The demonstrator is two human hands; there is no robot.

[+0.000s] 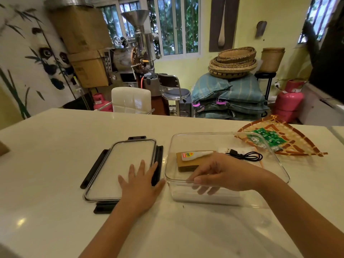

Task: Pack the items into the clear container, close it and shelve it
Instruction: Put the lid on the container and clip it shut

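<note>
The open clear container (223,175) holds a brown block (186,162), glue tube (197,155) and black cable (245,155); its black-latched lid (121,168) lies flat beside it.

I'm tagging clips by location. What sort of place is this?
Likely a small coffee roastery's back room: a coffee roaster with a hopper, stacked sacks, and gas cylinders beyond the counter.

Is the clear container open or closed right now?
Open. The container has no lid on; the lid lies flat on the counter beside it, under the left hand.
</note>
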